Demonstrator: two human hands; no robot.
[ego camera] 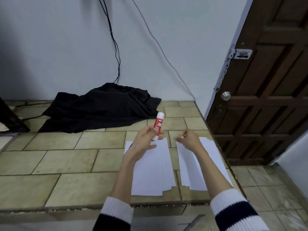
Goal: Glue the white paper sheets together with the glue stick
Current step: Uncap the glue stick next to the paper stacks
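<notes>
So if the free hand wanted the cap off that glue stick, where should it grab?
The white cap, I'd say, pinched around its round sides from above. The glue stick stands nearly upright in the left hand, which grips its lower end, so the capped top is exposed. The right hand hovers beside it.

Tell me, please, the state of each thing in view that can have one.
Glue stick: capped, tilted, held above the counter.
Left hand: closed around the glue stick.
Right hand: empty, fingers loosely curled, above the right stack.
Left paper stack: flat, fanned.
Right paper stack: flat, fanned.
Black cloth: crumpled.
Door: closed or not, cannot tell.
</notes>
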